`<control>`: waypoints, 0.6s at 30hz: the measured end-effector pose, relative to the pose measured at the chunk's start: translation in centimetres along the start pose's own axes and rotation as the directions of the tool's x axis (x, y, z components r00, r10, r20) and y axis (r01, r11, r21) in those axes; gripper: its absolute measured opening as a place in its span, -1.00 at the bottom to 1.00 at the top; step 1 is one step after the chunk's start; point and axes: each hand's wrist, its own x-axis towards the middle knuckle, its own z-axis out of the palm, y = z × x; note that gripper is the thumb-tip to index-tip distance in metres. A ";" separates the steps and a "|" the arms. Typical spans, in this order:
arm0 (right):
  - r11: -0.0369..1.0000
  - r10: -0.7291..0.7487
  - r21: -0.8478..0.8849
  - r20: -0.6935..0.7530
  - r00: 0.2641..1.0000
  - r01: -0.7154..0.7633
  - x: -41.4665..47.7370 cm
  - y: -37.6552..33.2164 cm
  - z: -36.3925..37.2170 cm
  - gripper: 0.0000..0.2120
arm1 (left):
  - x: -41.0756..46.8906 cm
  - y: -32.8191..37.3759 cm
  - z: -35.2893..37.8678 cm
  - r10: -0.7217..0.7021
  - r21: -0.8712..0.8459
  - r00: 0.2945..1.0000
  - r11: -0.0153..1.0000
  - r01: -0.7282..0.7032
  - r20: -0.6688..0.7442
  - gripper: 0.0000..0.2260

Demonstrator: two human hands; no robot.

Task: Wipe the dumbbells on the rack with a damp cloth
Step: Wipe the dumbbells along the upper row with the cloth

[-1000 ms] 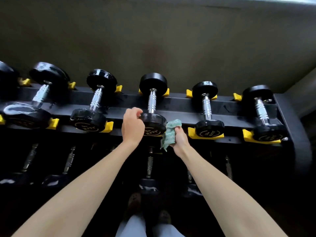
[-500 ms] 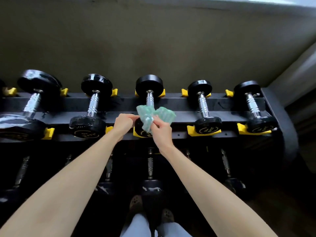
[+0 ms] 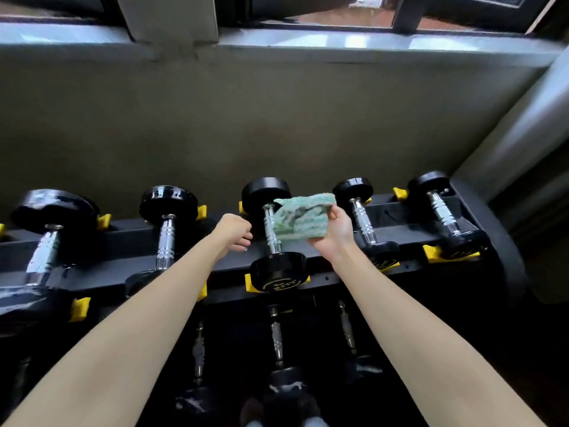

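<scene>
Fingers [image 3: 333, 213] of the right hand [image 3: 337, 231] grip the green cloth [image 3: 300, 221], which hangs just over the chrome handle of the middle dumbbell [image 3: 278, 271]. That handle runs front to back on the rack [image 3: 123, 251]. The left hand [image 3: 234, 234], loosely curled and empty, sits just left of it.

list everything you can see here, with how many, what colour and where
top-shelf dumbbells: five, black ends with chrome handles, side by side across the top shelf
lower dumbbells: at least three, dark and dim, on the shelf below
rack: one, black, against the wall
cradles: several, yellow, under the dumbbell ends
cloth: one, green, bunched over the middle dumbbell's handle
wall: one, grey-brown, behind the rack
window ledge: one, pale, along the top
left hand: loosely curled, holds nothing, just left of the middle handle
right hand: grips the cloth
</scene>
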 end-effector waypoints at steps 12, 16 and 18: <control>0.916 -0.138 -0.400 -0.285 0.949 0.013 12.7 -2.4 -1.4 -0.86 | 7.9 3.1 6.0 0.034 0.603 0.999 0.798 -0.011 -0.026 -0.72; 0.836 -0.197 -0.547 -0.226 0.954 0.044 15.8 -2.1 -0.4 -0.80 | 9.3 3.4 5.8 -0.035 0.617 0.999 0.787 0.013 0.025 -0.74; 0.776 -0.135 -0.631 -0.153 0.979 0.008 16.4 -1.4 0.5 -0.86 | 9.5 3.4 5.3 -0.076 0.614 0.996 0.789 0.034 0.042 -0.74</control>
